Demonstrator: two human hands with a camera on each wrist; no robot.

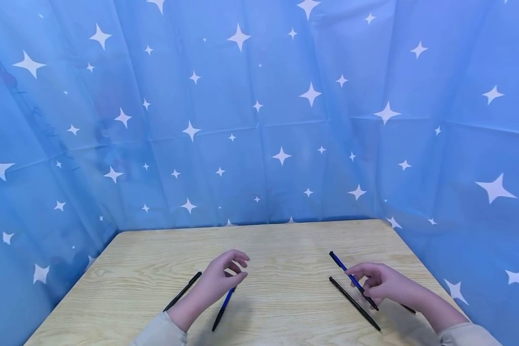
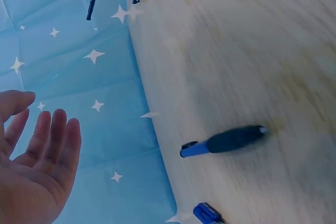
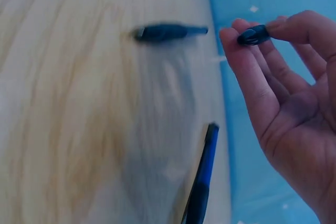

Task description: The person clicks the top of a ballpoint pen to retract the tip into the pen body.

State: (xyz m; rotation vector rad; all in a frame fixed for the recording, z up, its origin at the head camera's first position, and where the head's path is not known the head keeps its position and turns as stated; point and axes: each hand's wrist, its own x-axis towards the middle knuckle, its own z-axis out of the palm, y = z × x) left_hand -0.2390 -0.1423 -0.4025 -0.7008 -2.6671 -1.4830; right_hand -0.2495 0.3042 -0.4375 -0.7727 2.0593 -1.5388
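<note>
My right hand [image 1: 385, 286] pinches a blue-and-black pen [image 1: 342, 264] between thumb and fingers, above the right part of the table. The pen slants, its far end pointing to the back left; in the right wrist view its dark end [image 3: 253, 35] shows at the fingertips. A dark pen [image 1: 354, 303] lies just left of this hand, and another pen [image 3: 202, 182] is partly hidden under the wrist in the head view. My left hand [image 1: 225, 276] hovers empty, fingers loosely bent. Beneath it lies a blue pen with a black grip [image 1: 223, 310], with a dark pen [image 1: 182, 290] beside the forearm.
All of this is over a light wood-grain table [image 1: 281, 259]. A blue curtain with white stars [image 1: 259, 120] hangs close behind the table's back edge and along both sides.
</note>
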